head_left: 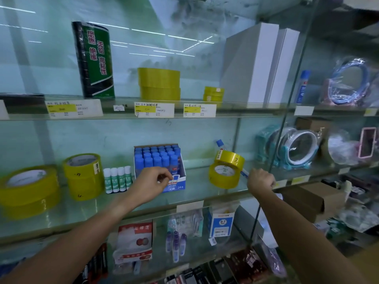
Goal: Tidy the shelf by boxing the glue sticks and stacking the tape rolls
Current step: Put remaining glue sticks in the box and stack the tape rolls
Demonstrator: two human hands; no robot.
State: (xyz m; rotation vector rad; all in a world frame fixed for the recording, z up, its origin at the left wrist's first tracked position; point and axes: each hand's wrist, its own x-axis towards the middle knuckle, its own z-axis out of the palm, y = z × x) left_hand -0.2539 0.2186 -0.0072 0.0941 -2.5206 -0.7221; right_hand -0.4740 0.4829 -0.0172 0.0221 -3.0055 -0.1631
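A blue and white box (181, 186) packed with blue-capped glue sticks (158, 158) stands on the middle glass shelf (143, 203). My left hand (150, 184) is at the box's front edge and pinches a glue stick (171, 182) there. To the right, a yellow tape roll (223, 178) lies flat with a second roll (230, 159) tilted on it. A loose glue stick (220, 144) leans behind them. My right hand (260, 181) grips another glue stick (245, 173), whose end pokes out toward the rolls.
Green and white glue sticks (118, 179) stand left of the box, beside stacked yellow tape rolls (84, 176) and a larger stack (28, 191). The upper shelf holds more yellow rolls (159, 84) and white boxes (252, 64). A glass divider (287, 119) bounds the bay on the right.
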